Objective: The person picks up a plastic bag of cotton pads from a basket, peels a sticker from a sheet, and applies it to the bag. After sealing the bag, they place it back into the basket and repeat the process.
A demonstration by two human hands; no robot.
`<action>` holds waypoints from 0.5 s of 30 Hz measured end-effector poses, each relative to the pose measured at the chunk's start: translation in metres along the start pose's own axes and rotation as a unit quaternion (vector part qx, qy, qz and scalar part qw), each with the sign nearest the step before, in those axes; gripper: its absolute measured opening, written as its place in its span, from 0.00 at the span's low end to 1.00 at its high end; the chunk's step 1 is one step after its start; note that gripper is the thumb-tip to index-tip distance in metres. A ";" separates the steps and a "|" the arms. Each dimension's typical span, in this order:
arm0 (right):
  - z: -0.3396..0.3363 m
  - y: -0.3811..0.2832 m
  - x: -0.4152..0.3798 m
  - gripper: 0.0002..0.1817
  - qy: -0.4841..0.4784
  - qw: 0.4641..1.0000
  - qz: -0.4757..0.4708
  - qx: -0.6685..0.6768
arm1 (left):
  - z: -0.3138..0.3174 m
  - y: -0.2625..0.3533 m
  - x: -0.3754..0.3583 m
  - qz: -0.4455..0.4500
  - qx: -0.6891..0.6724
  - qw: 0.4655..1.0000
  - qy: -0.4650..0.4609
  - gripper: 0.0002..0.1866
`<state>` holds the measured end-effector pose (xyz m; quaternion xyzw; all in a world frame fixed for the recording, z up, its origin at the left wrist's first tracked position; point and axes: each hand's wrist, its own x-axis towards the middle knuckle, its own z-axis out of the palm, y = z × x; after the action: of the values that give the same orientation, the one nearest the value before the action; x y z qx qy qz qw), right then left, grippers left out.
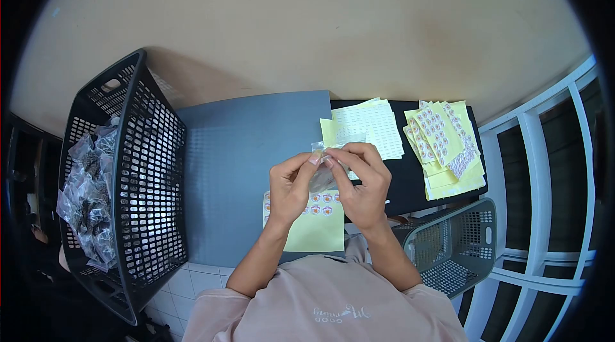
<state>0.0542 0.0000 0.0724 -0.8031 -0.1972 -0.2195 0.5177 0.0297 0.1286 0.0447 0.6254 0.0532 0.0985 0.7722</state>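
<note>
A small clear plastic bag (322,180) hangs between my two hands, above the table's front half. My left hand (291,187) pinches its top edge from the left side. From the right, my right hand (362,182) pinches the same top edge, its fingertips almost touching those of my left hand. The bag's contents are too unclear to name. Below my hands lies a yellow sheet (315,234) with rows of round orange-and-white stickers, partly covered by my hands and the bag.
A grey basket (150,169) of filled plastic bags (93,194) stands left of the grey tabletop (221,169). White label sheets (378,127) and yellow sticker sheets (442,137) lie on the right. Another basket (451,275) sits lower right, near white railings (535,175).
</note>
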 end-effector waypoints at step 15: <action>-0.001 0.003 0.002 0.06 -0.028 0.999 -0.002 0.020 | 0.000 -0.001 -0.002 -0.008 -0.023 0.999 0.022 0.12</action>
<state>0.0575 -0.0019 0.0715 -0.7980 -0.2179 -0.1942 0.5273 0.0276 0.1277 0.0432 0.6048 0.0732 0.1074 0.7857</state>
